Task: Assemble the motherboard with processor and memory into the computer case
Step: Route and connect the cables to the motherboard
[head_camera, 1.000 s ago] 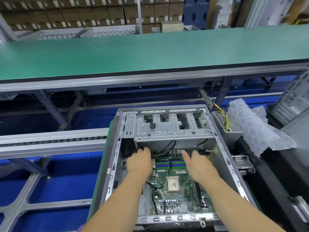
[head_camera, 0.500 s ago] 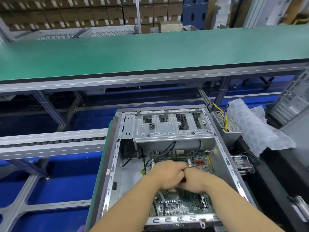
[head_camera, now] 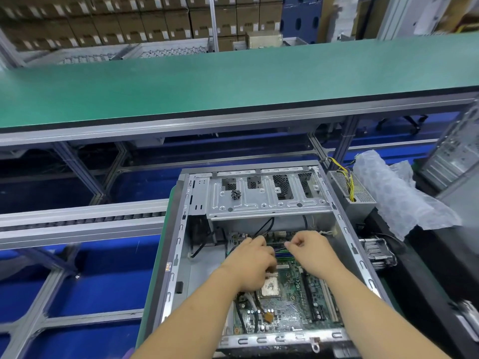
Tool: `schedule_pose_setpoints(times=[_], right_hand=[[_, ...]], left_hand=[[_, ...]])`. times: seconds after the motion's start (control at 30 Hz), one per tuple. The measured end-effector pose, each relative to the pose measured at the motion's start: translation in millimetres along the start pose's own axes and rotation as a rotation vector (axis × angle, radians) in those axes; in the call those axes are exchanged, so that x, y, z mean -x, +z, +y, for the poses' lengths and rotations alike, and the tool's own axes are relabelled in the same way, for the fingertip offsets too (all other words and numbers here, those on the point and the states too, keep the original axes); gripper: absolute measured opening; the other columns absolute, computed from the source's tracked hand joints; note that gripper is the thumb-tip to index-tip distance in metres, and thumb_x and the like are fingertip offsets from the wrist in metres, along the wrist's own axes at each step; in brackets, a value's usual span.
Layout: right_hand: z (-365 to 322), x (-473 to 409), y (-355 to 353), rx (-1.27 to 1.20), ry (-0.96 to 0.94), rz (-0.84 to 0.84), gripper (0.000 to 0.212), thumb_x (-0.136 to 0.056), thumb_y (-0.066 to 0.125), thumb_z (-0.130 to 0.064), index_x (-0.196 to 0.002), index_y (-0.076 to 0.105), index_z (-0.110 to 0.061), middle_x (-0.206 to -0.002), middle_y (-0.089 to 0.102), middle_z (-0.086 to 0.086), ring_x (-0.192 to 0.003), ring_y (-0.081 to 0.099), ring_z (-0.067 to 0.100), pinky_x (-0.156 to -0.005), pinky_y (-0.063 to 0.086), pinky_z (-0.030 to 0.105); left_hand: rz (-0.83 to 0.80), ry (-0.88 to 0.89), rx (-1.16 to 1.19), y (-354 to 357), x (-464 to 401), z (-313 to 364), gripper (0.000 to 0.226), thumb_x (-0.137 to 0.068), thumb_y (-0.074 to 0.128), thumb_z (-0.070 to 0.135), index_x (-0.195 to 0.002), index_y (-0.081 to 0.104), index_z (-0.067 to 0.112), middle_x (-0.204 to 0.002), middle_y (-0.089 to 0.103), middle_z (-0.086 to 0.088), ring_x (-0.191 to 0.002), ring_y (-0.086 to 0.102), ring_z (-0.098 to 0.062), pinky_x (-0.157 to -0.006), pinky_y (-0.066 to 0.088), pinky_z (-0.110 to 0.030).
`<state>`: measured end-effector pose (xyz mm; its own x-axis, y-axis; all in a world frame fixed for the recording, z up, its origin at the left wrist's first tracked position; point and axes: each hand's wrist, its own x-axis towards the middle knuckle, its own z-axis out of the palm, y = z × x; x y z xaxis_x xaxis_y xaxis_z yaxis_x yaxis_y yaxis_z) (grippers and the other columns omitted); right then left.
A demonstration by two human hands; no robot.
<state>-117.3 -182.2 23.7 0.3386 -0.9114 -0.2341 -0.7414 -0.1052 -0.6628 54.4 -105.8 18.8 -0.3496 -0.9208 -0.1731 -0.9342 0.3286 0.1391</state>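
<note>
The motherboard (head_camera: 285,301) lies flat inside the computer case (head_camera: 181,244); both hands work over the memory slots (head_camera: 281,251); left hand (head_camera: 250,265) and right hand (head_camera: 313,251) have curled fingers, but what they hold I cannot tell; push gently and evenly, and keep the wires (head_camera: 261,229) out of the way.

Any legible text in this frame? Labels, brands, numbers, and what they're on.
None can be read.
Cardboard boxes: white labels, too small and blurred.
Computer case: small sticker on its left rail, blurred.
Motherboard: white label strip and printed markings, too small.
Processor: surface marks unreadable.
</note>
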Motion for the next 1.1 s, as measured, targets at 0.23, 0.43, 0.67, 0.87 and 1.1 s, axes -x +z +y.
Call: schedule_pose_setpoints(times=[0.23,0.43,0.67,0.87,1.1], right_hand=[[2.0,-0.5,7.4,0.118,-0.066,-0.195,0.030,-0.097,0.060,-0.030,-0.078,0.063,-0.006,-0.059,0.054,-0.001,-0.052,0.044,0.014,-0.054,0.036,0.028],[4.0,1.3,8.7,0.128,-0.017,-0.444,0.023,-0.090,0.052,-0.018,-0.074,0.066,-0.006,-0.064,0.067,0.001,-0.044,0.055,0.011,-0.047,0.043,0.026],[4.0,2.8,11.0,0.127,-0.032,-0.508,0.020,-0.095,0.051,-0.020,-0.094,0.071,-0.016,-0.071,0.070,-0.002,-0.045,0.059,0.008,-0.039,0.041,0.022],[5.0,-1.0,10.6,0.066,-0.035,-0.410,0.019,-0.096,0.050,-0.016,-0.090,0.068,-0.019,-0.074,0.072,0.001,-0.048,0.061,0.010,-0.045,0.046,0.023],[-6.5,5.6,4.9,-0.172,0.045,-0.609,0.022,-0.085,0.067,-0.012,-0.107,0.072,-0.017,-0.096,0.077,0.009,-0.050,0.056,0.015,-0.044,0.043,0.025]], left_hand=[[-0.080,0.083,-0.251,-5.1,-0.7,8.2,0.017,-0.088,0.065,0.019,-0.099,0.074,0.029,-0.116,0.056,-0.001,-0.115,0.037,-0.028,-0.095,0.034,-0.045],[-0.080,0.036,-0.341,-5.2,-2.5,6.3,0.024,-0.089,0.060,0.012,-0.107,0.071,0.024,-0.118,0.057,0.001,-0.117,0.039,-0.028,-0.097,0.032,-0.043],[-0.160,-0.040,-0.242,1.1,-5.5,-2.1,0.042,-0.085,0.059,-0.003,-0.119,0.063,0.022,-0.122,0.051,-0.004,-0.115,0.048,-0.029,-0.105,0.027,-0.043],[0.019,-0.125,0.477,4.5,-1.6,-9.5,0.066,-0.076,0.041,-0.019,-0.124,0.068,0.017,-0.139,0.052,0.002,-0.126,0.045,-0.017,-0.109,0.035,-0.030],[0.296,-0.354,1.062,1.5,-2.4,-10.1,0.061,-0.080,0.039,-0.024,-0.115,0.073,0.012,-0.129,0.064,0.004,-0.117,0.060,-0.010,-0.096,0.050,-0.022]])
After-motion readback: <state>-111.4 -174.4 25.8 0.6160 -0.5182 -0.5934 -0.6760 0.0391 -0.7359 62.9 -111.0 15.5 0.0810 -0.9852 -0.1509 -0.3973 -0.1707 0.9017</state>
